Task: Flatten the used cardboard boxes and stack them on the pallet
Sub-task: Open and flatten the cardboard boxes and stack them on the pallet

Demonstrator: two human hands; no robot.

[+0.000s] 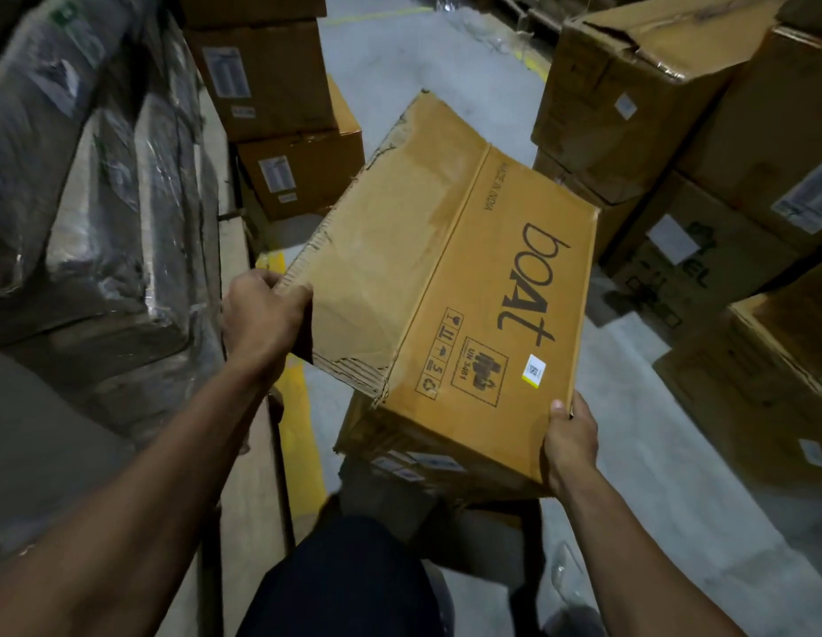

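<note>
A worn brown cardboard box (450,287) printed "boAt" fills the middle of the view, held tilted above the floor. Its left flap is torn and creased along the edges. My left hand (259,319) grips the near corner of that torn flap, fingers curled over its edge. My right hand (569,445) holds the box's near right corner, thumb on the top face and fingers underneath. The box still has its boxed shape, with a side panel bearing small labels facing me.
Plastic-wrapped goods (92,177) are piled on the left. Stacked sealed cartons (271,89) stand behind the held box, and more cartons (703,112) are stacked on the right. Grey concrete floor (427,52) with yellow markings runs between them. My dark-trousered leg (354,581) is below.
</note>
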